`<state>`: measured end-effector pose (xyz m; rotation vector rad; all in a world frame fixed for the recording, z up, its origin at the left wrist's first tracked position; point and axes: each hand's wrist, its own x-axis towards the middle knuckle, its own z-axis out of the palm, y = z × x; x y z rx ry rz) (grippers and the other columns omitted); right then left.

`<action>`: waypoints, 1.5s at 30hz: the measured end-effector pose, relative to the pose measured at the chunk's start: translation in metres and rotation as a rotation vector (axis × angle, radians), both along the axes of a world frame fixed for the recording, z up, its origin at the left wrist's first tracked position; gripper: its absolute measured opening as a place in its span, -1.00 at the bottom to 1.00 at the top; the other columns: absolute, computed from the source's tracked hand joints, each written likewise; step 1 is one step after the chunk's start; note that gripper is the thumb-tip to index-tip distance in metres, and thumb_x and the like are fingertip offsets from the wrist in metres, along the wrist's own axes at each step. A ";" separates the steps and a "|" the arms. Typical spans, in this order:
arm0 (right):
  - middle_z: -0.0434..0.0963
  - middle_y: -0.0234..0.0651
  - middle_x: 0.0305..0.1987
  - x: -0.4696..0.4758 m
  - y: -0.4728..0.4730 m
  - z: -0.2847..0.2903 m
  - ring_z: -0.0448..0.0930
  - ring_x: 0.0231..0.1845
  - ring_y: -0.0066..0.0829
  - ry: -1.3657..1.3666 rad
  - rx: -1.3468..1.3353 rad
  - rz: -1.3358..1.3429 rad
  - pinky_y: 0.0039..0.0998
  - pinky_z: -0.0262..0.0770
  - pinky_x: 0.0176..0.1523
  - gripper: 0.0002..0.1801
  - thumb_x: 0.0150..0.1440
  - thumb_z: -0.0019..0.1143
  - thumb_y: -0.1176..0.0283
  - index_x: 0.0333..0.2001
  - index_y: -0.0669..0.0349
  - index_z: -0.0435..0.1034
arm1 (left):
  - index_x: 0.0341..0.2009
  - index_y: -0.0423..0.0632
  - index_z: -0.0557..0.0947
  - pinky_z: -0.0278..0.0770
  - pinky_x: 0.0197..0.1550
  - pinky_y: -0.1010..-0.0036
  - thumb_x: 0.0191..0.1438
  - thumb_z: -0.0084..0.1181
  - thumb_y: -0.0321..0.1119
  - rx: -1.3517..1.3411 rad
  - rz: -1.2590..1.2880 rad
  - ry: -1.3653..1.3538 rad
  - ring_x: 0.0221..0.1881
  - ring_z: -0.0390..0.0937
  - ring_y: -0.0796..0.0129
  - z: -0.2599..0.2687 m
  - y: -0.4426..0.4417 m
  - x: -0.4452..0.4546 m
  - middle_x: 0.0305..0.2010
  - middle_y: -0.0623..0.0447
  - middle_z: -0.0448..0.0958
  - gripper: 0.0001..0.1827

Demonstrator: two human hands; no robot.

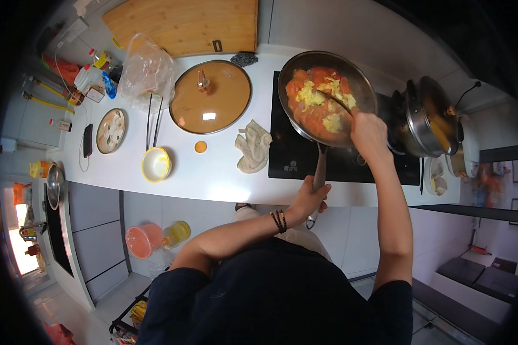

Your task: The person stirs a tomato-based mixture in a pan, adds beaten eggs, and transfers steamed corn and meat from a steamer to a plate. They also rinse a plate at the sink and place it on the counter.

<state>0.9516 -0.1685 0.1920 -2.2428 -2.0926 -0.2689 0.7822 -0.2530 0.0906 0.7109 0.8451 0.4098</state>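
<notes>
My left hand (308,197) is wrapped around the metal handle (321,166) of a frying pan (364,90) at the black cooktop (289,153). Inside the pan are red-orange tomato pieces (319,118) with lumps of yellow scrambled egg (309,95). My right hand (370,133) grips a dark cooking utensil (336,100) over the pan's right side. The utensil's tip reaches into the egg near the middle; its exact shape is hard to make out. A crumpled cloth (254,147) lies left of the cooktop.
Right of the pan stands a lidded steel pot (423,120). Along the counter to the left are a large glass lid (216,101), a yellow-rimmed bowl (156,164) beside chopsticks (157,123), a plate (111,130), a phone (87,141) and a plastic bag (144,71). A wooden board (185,26) leans behind.
</notes>
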 end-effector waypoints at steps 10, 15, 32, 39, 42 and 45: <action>0.51 -0.03 -0.55 0.002 -0.024 0.008 0.57 -0.41 -0.09 -0.053 -0.081 0.011 -0.21 0.49 -0.30 -0.92 -0.14 0.01 0.60 -0.48 0.27 0.44 | -0.20 -0.13 0.21 0.34 -0.64 0.56 0.11 0.10 -0.27 0.032 -0.023 0.011 -0.62 0.33 0.49 0.001 -0.006 0.000 -0.50 0.10 0.30 -0.64; 0.52 0.02 -0.46 0.043 -0.005 -0.001 0.55 -0.33 0.02 0.179 0.057 -0.163 -0.12 0.48 -0.25 -0.90 0.02 -0.02 0.48 -0.43 0.25 0.43 | -0.12 -0.15 0.19 0.35 -0.62 0.57 0.11 0.09 -0.26 0.041 -0.017 0.039 -0.59 0.33 0.49 0.007 0.000 -0.005 -0.49 0.10 0.30 -0.59; 0.52 -0.07 -0.48 0.026 -0.002 0.027 0.54 -0.37 -0.05 0.090 -0.106 0.217 -0.12 0.43 -0.29 -0.88 0.01 0.01 0.45 -0.39 0.26 0.43 | -0.10 -0.16 0.18 0.36 -0.61 0.56 0.14 0.06 -0.24 0.024 -0.080 0.028 -0.56 0.35 0.47 0.007 -0.003 -0.004 -0.42 0.07 0.29 -0.58; 0.51 -0.04 -0.48 -0.010 -0.044 0.047 0.54 -0.37 -0.03 -0.022 -0.294 0.143 -0.12 0.43 -0.26 -0.94 -0.01 -0.01 0.53 -0.45 0.25 0.42 | -0.09 -0.17 0.16 0.36 -0.61 0.56 0.14 0.05 -0.24 0.021 -0.072 0.020 -0.56 0.34 0.47 0.007 -0.008 0.003 -0.42 0.07 0.28 -0.57; 0.50 0.02 -0.48 0.015 -0.021 0.006 0.53 -0.35 0.03 0.002 -0.150 -0.024 -0.06 0.42 -0.27 -0.93 0.00 -0.04 0.55 -0.44 0.27 0.40 | -0.07 -0.16 0.15 0.37 -0.61 0.56 0.14 0.05 -0.24 0.017 -0.072 0.030 -0.56 0.35 0.47 0.006 -0.008 0.002 -0.42 0.07 0.28 -0.56; 0.50 0.12 -0.43 0.036 -0.023 0.021 0.53 -0.28 0.08 0.136 -0.075 -0.127 -0.07 0.45 -0.21 -0.88 0.01 -0.05 0.54 -0.35 0.34 0.40 | -0.03 -0.16 0.14 0.37 -0.60 0.57 0.14 0.04 -0.23 0.028 -0.040 0.033 -0.56 0.35 0.47 0.004 -0.003 -0.001 -0.41 0.06 0.28 -0.54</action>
